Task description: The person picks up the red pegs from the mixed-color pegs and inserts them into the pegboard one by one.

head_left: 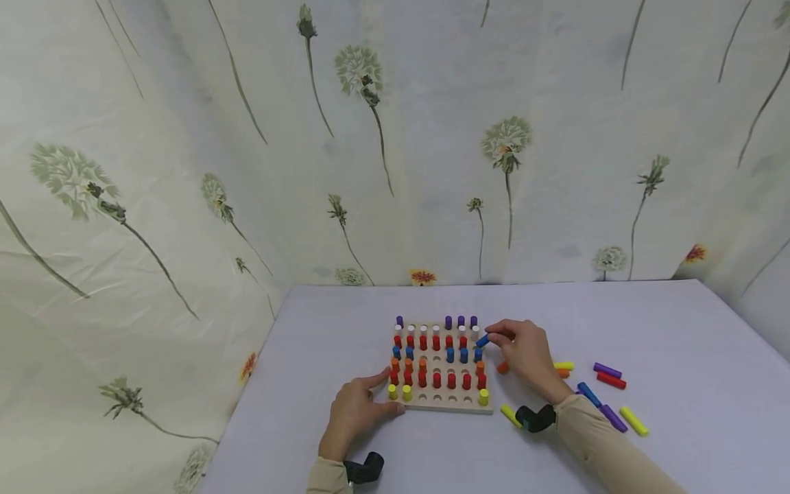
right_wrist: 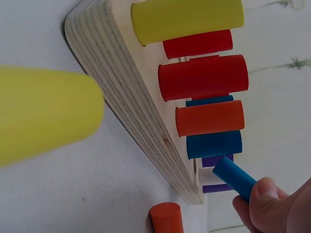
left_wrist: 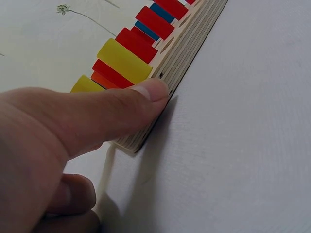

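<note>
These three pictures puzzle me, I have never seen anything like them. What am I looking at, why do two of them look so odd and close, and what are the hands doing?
No machine here: a person works with two bare hands and wears three cameras. The wide picture comes from a camera on the head, looking down at a pale table. The two close pictures come from cameras strapped to the wrists, so everything looks huge and tilted.

On the table lies a wooden peg board with coloured pegs standing in its holes; some holes are bare. More loose pegs lie to its right.

The left hand rests at the board's near left corner, its thumb pressed against the edge. The right hand pinches a blue peg at the board's far right corner.
</note>
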### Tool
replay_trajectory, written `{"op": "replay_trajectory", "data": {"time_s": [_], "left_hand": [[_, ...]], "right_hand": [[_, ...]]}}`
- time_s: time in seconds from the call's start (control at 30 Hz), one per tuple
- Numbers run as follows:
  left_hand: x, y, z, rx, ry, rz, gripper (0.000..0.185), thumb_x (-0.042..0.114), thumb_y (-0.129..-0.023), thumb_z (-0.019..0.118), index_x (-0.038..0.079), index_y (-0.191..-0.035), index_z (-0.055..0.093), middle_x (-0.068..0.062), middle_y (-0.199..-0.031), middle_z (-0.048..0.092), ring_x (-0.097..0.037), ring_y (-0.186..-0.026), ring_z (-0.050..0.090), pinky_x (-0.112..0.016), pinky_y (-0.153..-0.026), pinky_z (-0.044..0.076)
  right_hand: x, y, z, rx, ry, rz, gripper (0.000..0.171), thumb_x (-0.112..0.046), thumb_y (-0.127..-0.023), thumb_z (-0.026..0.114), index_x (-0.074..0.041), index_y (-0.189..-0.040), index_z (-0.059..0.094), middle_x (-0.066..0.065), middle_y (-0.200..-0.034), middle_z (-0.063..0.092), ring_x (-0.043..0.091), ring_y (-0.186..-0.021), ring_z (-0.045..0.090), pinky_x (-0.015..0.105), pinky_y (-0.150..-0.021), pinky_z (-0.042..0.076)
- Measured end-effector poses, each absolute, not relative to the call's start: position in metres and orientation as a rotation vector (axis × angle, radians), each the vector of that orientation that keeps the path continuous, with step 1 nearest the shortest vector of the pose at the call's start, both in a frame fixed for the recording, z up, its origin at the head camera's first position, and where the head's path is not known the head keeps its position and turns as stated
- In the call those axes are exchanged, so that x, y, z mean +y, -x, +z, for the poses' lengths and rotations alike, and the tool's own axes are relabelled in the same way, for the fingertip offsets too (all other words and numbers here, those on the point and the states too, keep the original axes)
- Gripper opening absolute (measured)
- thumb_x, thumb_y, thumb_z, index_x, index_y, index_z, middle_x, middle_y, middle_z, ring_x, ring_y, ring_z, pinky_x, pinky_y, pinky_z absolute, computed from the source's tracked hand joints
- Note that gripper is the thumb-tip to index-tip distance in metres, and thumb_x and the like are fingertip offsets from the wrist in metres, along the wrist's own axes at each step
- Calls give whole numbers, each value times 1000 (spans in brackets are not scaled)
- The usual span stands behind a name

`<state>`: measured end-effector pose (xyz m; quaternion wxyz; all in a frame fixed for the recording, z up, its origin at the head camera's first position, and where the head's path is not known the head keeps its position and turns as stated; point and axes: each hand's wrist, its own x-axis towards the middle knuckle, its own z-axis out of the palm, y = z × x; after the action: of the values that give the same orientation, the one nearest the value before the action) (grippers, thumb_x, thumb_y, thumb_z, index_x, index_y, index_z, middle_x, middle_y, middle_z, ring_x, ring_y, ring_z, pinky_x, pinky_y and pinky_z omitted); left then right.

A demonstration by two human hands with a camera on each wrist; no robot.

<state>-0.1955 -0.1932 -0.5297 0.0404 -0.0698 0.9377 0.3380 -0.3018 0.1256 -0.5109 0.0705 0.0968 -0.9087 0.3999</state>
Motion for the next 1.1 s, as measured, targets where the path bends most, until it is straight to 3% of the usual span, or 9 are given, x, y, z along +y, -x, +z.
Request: {"op": "replay_trajectory", "data": {"time_s": [0.23, 0.5, 0.87, 1.1], "left_hand": [[-193, 195, -527, 2872, 191, 1039, 74, 43, -77, 94, 27, -145, 68, -16, -129, 74, -21, -87, 58, -35, -69, 47], [-194, 194, -523, 2878, 220, 1018, 75, 45, -78, 94, 28, -146, 67, -17, -132, 73, -22, -90, 60, -38, -73, 51], [-194, 195, -527, 2883, 215, 1020, 74, 44, -78, 94, 28, -145, 67, -18, -129, 74, -22, -89, 61, -36, -69, 49], [-191, 194, -529, 2877, 179, 1044, 74, 43, -78, 94, 26, -145, 67, -16, -122, 76, -21, -83, 57, -33, -64, 42]], "right_hand": [[128, 303, -510, -2740, -279, 1182, 18, -6, -102, 68, -4, -116, 79, 14, -106, 78, 29, -97, 56, 35, -78, 43], [132, 309, -508, -2816, -344, 1108, 21, -7, -104, 62, -4, -115, 80, 15, -109, 78, 29, -95, 56, 36, -80, 43], [152, 312, -513, -3027, -345, 994, 19, -16, -99, 71, -3, -107, 82, 10, -97, 78, 23, -83, 59, 29, -64, 47], [173, 309, -504, -3070, -330, 1015, 23, -20, -101, 70, -3, -113, 81, 16, -111, 77, 25, -90, 60, 33, -67, 50]]}}
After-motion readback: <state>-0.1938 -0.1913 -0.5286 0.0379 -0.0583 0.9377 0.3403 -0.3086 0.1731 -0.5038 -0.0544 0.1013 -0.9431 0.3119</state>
